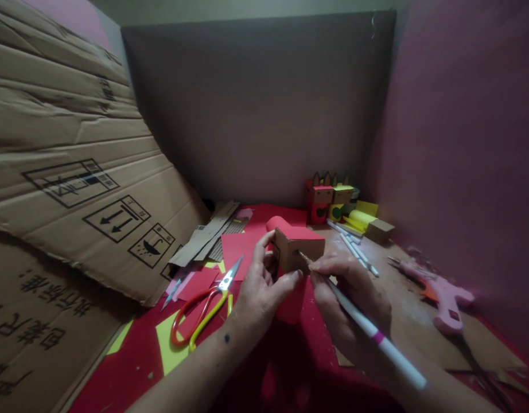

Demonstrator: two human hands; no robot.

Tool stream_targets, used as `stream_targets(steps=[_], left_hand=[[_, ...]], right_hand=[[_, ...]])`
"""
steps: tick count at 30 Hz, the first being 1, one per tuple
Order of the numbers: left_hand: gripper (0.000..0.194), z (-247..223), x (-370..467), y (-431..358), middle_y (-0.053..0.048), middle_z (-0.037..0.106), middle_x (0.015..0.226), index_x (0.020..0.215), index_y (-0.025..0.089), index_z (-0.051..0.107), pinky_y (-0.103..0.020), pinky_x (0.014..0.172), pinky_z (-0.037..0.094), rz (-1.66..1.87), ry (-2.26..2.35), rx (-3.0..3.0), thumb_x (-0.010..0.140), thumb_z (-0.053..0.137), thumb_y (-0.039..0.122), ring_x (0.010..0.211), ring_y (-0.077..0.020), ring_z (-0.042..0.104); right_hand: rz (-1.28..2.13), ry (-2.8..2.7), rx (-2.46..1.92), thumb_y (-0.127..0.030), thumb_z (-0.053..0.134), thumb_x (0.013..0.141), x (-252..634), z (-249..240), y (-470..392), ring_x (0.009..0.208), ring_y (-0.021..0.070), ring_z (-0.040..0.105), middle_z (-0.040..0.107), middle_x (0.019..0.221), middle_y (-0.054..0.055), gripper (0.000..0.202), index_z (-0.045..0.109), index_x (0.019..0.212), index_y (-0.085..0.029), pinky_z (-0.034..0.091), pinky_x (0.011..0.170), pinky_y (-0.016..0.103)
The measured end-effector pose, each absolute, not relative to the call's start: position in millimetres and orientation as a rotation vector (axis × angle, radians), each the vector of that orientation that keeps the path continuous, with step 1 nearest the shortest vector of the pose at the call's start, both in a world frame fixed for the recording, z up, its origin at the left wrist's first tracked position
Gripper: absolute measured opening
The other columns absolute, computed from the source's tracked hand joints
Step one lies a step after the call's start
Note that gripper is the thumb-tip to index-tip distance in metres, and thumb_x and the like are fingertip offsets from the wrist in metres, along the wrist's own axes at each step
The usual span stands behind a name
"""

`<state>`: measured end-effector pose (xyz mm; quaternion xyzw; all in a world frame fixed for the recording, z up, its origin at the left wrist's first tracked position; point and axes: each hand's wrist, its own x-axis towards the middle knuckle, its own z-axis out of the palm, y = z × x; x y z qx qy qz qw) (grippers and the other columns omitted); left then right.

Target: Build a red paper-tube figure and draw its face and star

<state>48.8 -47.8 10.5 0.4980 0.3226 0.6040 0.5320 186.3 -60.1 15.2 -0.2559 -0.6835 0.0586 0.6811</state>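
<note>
My left hand (264, 281) is closed around the side of a small cardboard box (311, 248) with a red paper top. The box sits over a red paper roll, partly hidden behind my hands. In my right hand (350, 287) is a slim white marker pen (354, 315) with a magenta band, gripped like a pencil. Its narrow tip touches or nearly touches the box's brown face, beside a small dark spot. Left of my left hand lie scissors (206, 304) with red and yellow handles, blades pointing away.
Red and yellow paper figures (322, 201) with pointed tops stand at the back right. Several white pens (359, 252) lie before them. A pink glue gun (445, 292) rests on a cardboard sheet at right. Cardboard strips (208, 235) and a large carton (75, 143) occupy the left.
</note>
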Motion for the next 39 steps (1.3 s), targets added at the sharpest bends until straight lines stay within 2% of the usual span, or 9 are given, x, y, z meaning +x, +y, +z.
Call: stream_targets(steps=[6,11,22,27,39], left_hand=[[0.079,12.8,49.0,-49.4,-0.007,0.061,0.112,0.141,0.029,0.037,-0.048,0.112,0.037,1.438,0.768,1.169,0.075,0.079,0.029,0.121,-0.0305,0.057],[0.078,13.2,48.7,-49.4,-0.007,0.062,0.111,0.142,0.028,0.036,-0.048,0.11,0.038,1.435,0.771,1.175,0.076,0.078,0.027,0.12,-0.0301,0.057],[0.078,11.2,48.8,-49.4,-0.007,0.061,0.11,0.142,0.027,0.036,-0.049,0.112,0.036,1.438,0.751,1.178,0.076,0.079,0.029,0.12,-0.0303,0.056],[0.079,13.8,49.2,-49.6,-0.008,0.062,0.112,0.141,0.028,0.038,-0.048,0.109,0.039,1.441,0.766,1.169,0.075,0.079,0.028,0.122,-0.0314,0.056],[0.076,12.9,48.9,-49.4,-0.007,0.062,0.11,0.141,0.027,0.037,-0.048,0.112,0.037,1.427,0.753,1.192,0.076,0.077,0.027,0.12,-0.0297,0.057]], right_hand=[[0.154,-1.543,-0.575,-0.009,0.056,0.089,185.8,17.3,-61.3,0.064,0.0101,0.062,0.061,0.078,-0.004,0.017,0.057,0.096,-0.025,0.057,0.059,0.021],[0.145,-1.543,-0.597,-0.011,0.057,0.09,185.5,17.2,-61.5,0.065,0.0102,0.063,0.062,0.079,-0.003,0.016,0.057,0.095,-0.026,0.057,0.062,0.022],[0.145,-1.537,-0.599,-0.011,0.057,0.089,186.6,16.6,-63.4,0.06,0.0111,0.06,0.06,0.076,-0.003,0.016,0.057,0.093,-0.026,0.056,0.057,0.024],[0.131,-1.55,-0.612,-0.011,0.056,0.089,186.7,16.4,-62.2,0.059,0.0105,0.059,0.06,0.076,-0.003,0.016,0.056,0.093,-0.026,0.056,0.057,0.023],[0.117,-1.564,-0.581,-0.01,0.056,0.089,187.5,16.2,-62.2,0.062,0.0087,0.059,0.059,0.077,-0.004,0.015,0.056,0.092,-0.024,0.054,0.061,0.021]])
